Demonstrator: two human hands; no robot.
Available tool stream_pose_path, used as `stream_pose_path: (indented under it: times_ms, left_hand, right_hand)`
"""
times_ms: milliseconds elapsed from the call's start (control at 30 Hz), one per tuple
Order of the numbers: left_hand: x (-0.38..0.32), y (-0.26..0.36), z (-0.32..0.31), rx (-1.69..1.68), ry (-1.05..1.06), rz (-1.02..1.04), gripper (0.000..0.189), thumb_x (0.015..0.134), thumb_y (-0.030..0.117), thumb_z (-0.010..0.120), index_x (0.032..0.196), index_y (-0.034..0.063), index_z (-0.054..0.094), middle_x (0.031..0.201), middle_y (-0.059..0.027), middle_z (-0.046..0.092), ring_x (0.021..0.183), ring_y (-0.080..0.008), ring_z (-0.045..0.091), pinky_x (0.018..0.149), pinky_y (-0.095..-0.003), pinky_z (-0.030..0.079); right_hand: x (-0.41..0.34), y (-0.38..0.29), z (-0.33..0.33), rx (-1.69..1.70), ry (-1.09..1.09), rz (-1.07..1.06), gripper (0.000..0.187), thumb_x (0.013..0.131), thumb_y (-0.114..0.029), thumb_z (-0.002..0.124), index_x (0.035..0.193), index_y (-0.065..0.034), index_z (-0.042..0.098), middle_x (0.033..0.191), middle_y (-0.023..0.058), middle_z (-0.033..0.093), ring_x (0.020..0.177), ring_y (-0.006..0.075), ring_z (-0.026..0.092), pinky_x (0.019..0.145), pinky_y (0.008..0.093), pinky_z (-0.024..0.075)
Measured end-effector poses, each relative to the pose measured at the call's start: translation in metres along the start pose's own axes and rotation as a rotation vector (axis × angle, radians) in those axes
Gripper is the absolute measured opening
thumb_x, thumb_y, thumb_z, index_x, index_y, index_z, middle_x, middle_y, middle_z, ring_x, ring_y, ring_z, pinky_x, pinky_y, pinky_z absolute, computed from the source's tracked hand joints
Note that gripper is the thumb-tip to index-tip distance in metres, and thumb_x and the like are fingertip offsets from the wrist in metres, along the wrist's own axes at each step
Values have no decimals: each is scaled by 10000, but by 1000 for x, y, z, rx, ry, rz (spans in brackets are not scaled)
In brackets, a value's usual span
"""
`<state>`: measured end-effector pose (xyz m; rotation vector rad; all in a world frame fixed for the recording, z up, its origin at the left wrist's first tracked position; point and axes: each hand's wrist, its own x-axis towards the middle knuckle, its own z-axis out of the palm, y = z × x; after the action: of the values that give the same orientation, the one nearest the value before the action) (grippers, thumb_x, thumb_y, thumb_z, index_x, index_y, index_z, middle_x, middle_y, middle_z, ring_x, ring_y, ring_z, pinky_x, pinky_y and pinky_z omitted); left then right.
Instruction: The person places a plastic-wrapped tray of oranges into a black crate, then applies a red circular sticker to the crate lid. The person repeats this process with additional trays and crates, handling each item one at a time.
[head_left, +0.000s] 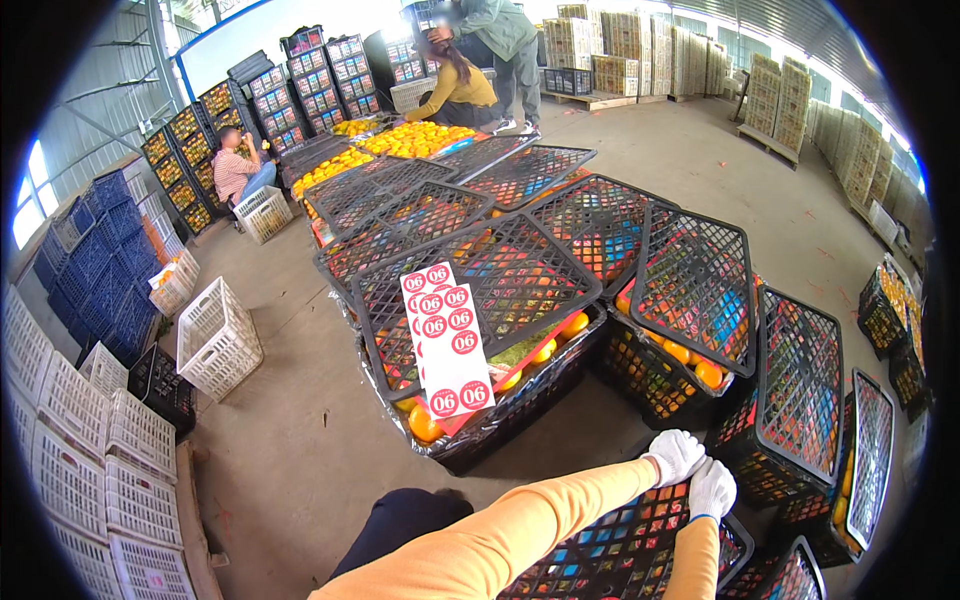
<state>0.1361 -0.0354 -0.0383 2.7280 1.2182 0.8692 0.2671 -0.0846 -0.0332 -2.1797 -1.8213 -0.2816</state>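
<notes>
Both hands wear white knit gloves, and the sleeves are orange-yellow. My left hand (676, 457) and my right hand (711, 487) are side by side, fingers curled over the far edge of a black plastic lattice lid (622, 544). Coloured printed sheeting shows through that lid; my forearms cover part of it. Ahead stands a black crate (525, 405) of orange fruit (426, 425), its lattice lid (517, 262) lying askew on top. Sheets of round red-and-white stickers (457, 349) rest on this lid. Whether fingers reach beneath the rim is hidden.
More lidded fruit crates (694, 289) stand close ahead and at right. White crates (217, 341) and stacked blue crates (112, 247) are at left. Two people (454, 86) are beyond the crate row; another person (244, 169) sits at left. Crate stacks (630, 49) line the back.
</notes>
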Motion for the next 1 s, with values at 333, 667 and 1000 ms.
stream_pose_path:
  times_ms: [333,667,1000]
  left_hand:
    - [11,6,-16,-24,-287,-117,361,897,364,441,741,177,708,746,-92,688,712,-305,664,609,-439,510]
    - [26,-2,-24,-6,-567,4,363,895,324,424,859,122,724,888,-109,702,858,-291,673,723,-415,529]
    - [28,-1,-27,-36,-622,-112,454,906,394,373,837,110,721,871,-119,697,869,-337,656,758,-448,518]
  right_hand:
    - [6,-4,-12,80,-204,93,511,936,-370,391,726,-2,677,779,228,646,753,394,636,690,473,508]
    - [4,3,-6,73,-227,-80,408,931,-301,394,764,-33,653,793,203,646,763,372,631,675,475,504]
    - [-14,79,-34,34,-419,41,601,953,-424,323,685,7,642,750,226,623,773,401,597,710,509,437]
